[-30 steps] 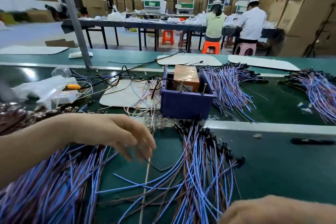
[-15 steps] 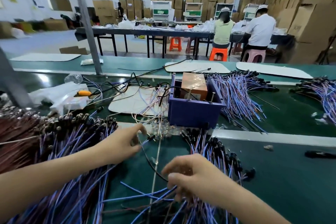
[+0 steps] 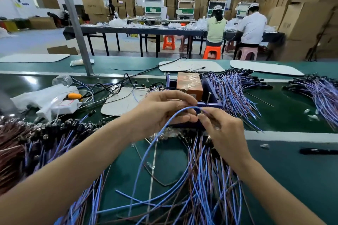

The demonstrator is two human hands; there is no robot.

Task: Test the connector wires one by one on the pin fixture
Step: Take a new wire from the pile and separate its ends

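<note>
My left hand (image 3: 162,113) and my right hand (image 3: 221,129) meet above the bench, both pinching one blue connector wire (image 3: 146,153) that arcs down from my fingertips toward the near edge. Right behind my hands stands the blue pin fixture (image 3: 210,95), a box with an orange block (image 3: 190,84) inside and upright metal pins; my hands hide its front wall. A pile of blue and brown connector wires (image 3: 206,179) lies below my right hand. Another bundle with black connectors (image 3: 45,137) lies under my left forearm.
More wire bundles lie right of the fixture (image 3: 232,93) and at the far right (image 3: 318,93). White bags and an orange-handled tool (image 3: 73,96) sit at the left. A grey post (image 3: 76,23) rises from the bench. Two people sit at a far table.
Both hands rose from the wire pile and came together in front of the fixture, lifting one blue wire with them. The camera tilted up slightly.
</note>
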